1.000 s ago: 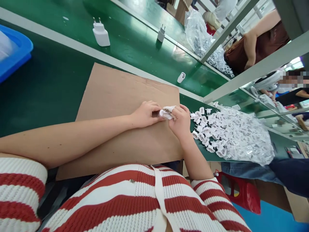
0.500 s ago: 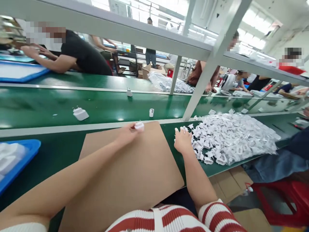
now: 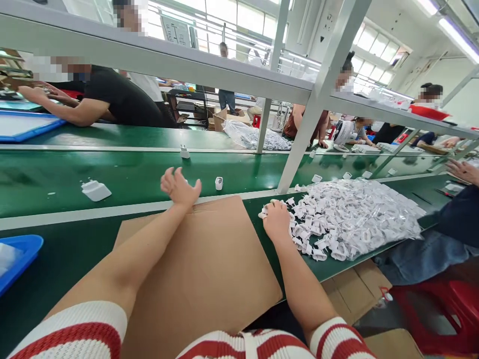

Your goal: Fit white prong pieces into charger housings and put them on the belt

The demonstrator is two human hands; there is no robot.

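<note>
My left hand (image 3: 180,188) reaches over the green conveyor belt with fingers spread, holding nothing. A small white patch shows behind its fingers, mostly hidden. Right of that hand stands a white charger (image 3: 219,183) on the belt, and a larger white charger (image 3: 96,190) with pins lies to the left. My right hand (image 3: 277,219) is at the left edge of a pile of white plug pieces (image 3: 307,222). Its fingers are curled on a white plug piece (image 3: 263,212) that sticks out by the fingertips. Beneath my left forearm lies a brown cardboard sheet (image 3: 209,269).
A clear plastic bag (image 3: 374,214) of plug pieces spreads over the bench at right. A blue tray (image 3: 32,244) is at left. A slanted metal post (image 3: 305,144) rises beyond my right hand. Co-workers sit across the belt, and another person's hand (image 3: 464,171) shows far right.
My left hand held a white charger above the cardboard; now it has moved forward and left over the belt and opened. My right hand stays by the plug pieces. The view has shifted slightly.
</note>
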